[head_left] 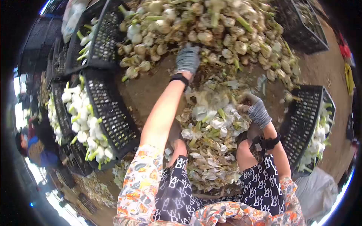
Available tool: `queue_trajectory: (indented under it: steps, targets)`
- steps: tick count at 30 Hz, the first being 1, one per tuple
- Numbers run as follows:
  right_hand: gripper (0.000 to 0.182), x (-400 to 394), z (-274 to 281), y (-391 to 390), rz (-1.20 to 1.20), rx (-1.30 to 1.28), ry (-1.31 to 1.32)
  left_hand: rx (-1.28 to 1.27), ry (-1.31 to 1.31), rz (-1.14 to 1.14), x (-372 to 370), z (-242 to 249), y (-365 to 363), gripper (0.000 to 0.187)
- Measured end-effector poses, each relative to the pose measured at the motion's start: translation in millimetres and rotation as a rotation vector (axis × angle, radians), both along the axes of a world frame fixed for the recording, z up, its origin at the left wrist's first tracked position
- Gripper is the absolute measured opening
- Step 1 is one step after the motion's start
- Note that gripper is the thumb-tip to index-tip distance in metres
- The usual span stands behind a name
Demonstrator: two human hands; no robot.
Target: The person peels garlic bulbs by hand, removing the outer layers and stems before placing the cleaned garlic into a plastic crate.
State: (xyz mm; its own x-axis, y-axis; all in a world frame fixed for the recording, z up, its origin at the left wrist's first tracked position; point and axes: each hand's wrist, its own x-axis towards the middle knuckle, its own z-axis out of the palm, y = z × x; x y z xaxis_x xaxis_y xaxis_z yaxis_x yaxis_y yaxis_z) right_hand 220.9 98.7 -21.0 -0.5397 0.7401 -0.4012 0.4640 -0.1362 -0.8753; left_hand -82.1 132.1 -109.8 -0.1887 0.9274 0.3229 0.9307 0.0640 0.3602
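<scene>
My left hand [187,61], in a grey glove, reaches forward to the near edge of a big heap of unpeeled garlic bulbs [203,37]. Its fingers are blurred and hidden by the back of the hand. Nearer to me on the right, my right hand [256,110], also gloved, is beside the pile of loose garlic skins [215,124]. The fingers of that hand are curled towards the skins, and what lies between them is too unclear to name.
A black crate [109,109] of white bulbs stands on the left, with more crates behind it. Another crate [301,124] of bulbs is on the right, and a dark crate [303,28] at the back right. A person [41,150] is at far left.
</scene>
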Motion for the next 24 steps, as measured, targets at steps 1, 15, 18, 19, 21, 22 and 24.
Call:
queue_trajectory:
  steps: [1,15,18,19,21,22,24]
  targets:
    - [0.022,-7.0,-6.1,-0.4,0.058,0.170,-0.040,0.064,-0.031,-0.028,1.4,6.7,-2.0,0.017]
    - [0.039,7.6,-62.8,-13.6,0.014,-0.135,0.054,-0.287,-0.699,-0.110,112.2,115.8,-114.9,0.028]
    - [0.041,-1.0,-56.8,-16.9,-0.169,-0.379,0.267,0.019,-0.686,0.119,128.6,103.8,-120.5,0.040]
    - [0.042,-5.2,-44.5,-14.0,-0.247,-0.525,0.354,0.005,-0.703,0.117,127.8,96.2,-126.5,0.044]
    - [0.043,-10.1,-38.0,-8.0,-0.250,-0.504,0.356,-0.023,-0.737,0.115,108.2,116.4,-149.5,0.054]
    - [0.043,-6.5,-46.8,2.4,-0.175,-0.337,0.269,-0.216,-0.853,-0.015,85.6,134.0,-158.9,0.054]
    - [0.041,-23.8,-33.9,5.2,-0.280,-0.462,0.301,-0.375,-1.054,-0.275,67.0,131.8,-149.5,0.058]
